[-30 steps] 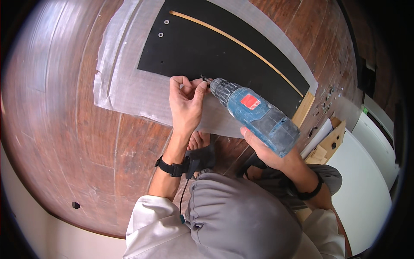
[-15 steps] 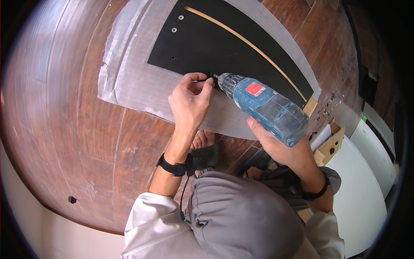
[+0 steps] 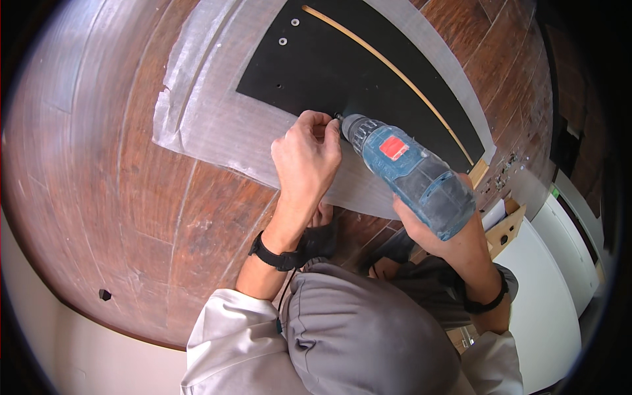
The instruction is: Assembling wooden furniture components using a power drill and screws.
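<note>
My right hand (image 3: 423, 227) is wrapped round the handle of a blue and grey cordless drill (image 3: 421, 172) with a red patch on top. Its chuck points left and away, and the bit comes down at the near edge of a black board (image 3: 316, 72). Thumb and fingers of my left hand (image 3: 306, 155) are pinched together right at the bit's tip. Whatever small piece they hold there is hidden. Two pale round washer-like fittings (image 3: 283, 41) sit near the board's left end, with a small dark hole (image 3: 278, 86) nearer me.
Under the board lies a white foam sheet (image 3: 204, 131) on a brown wood floor (image 3: 131, 197). A light wooden strip (image 3: 395, 69) runs along the board. Debris (image 3: 508, 171) is scattered at right, beside white panels (image 3: 536, 296) and a holed wooden piece (image 3: 505, 234).
The view has shifted a little, so board and hands appear farther right. The drill's rear has come slightly nearer me, and its bit stays at my left fingertips.
</note>
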Available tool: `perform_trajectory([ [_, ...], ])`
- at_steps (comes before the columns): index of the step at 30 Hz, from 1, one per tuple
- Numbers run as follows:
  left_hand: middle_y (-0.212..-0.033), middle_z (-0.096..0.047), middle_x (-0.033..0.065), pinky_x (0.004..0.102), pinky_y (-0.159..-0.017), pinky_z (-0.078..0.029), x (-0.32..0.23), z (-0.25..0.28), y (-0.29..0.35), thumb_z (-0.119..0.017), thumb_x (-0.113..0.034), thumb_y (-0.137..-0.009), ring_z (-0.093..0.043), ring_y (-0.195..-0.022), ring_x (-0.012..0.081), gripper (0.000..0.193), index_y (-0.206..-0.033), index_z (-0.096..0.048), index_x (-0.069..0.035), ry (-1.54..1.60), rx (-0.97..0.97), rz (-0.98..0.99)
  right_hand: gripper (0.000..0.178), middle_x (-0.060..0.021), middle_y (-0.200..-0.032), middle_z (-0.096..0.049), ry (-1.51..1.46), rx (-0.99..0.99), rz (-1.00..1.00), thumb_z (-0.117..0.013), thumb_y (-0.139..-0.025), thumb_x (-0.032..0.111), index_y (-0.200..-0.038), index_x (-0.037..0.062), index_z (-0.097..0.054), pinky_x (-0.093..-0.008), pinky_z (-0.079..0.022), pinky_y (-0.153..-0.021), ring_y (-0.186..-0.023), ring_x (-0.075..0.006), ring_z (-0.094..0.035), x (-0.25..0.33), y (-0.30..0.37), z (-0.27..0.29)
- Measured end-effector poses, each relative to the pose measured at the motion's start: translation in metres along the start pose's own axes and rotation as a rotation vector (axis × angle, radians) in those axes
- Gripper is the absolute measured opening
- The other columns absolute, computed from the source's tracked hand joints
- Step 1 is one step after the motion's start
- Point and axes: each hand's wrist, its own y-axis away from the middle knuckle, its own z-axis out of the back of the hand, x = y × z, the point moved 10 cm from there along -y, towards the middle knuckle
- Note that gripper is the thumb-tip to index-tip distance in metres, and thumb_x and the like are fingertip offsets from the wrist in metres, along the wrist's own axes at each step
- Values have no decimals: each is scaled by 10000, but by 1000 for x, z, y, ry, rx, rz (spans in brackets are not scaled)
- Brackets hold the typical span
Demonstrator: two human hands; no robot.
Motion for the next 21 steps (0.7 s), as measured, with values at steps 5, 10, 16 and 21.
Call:
perform_trajectory([
  [5, -678, -672, 144, 356, -609, -530, -1, -1, -3, -636, -151, -815, -678, -627, 293, 146, -813, -649, -5, -56, 19, 14, 195, -143, -786, -631, 77, -65, 55, -729, -749, 183, -818, 33, -626, -418, -499, -684, -726, -321, -618, -8, 7, -3],
  [10, -663, -663, 143, 364, -594, -524, -2, -2, -3, -635, -147, -812, -669, -616, 304, 138, -795, -634, -10, -42, 26, 4, 214, -160, -851, -632, 103, -13, 86, -744, -732, 199, -842, 51, -636, -415, -490, -703, -770, -330, -610, -13, 8, -8],
  [16, -708, -690, 126, 313, -645, -529, 0, 3, -6, -651, -160, -803, -690, -653, 239, 162, -825, -668, -1, -30, -17, 15, 471, -147, -1019, -613, 52, -22, 35, -793, -676, 205, -1064, 29, -594, -426, -465, -783, -944, -338, -557, -9, 10, 1],
  [21, -700, -687, 122, 322, -633, -527, -2, 3, -16, -640, -159, -805, -684, -640, 250, 150, -832, -666, -14, -51, 52, 9, 616, -152, -1027, -596, 105, 21, -35, -831, -646, 218, -1161, 27, -553, -415, -459, -835, -947, -317, -545, -11, 1, 5],
])
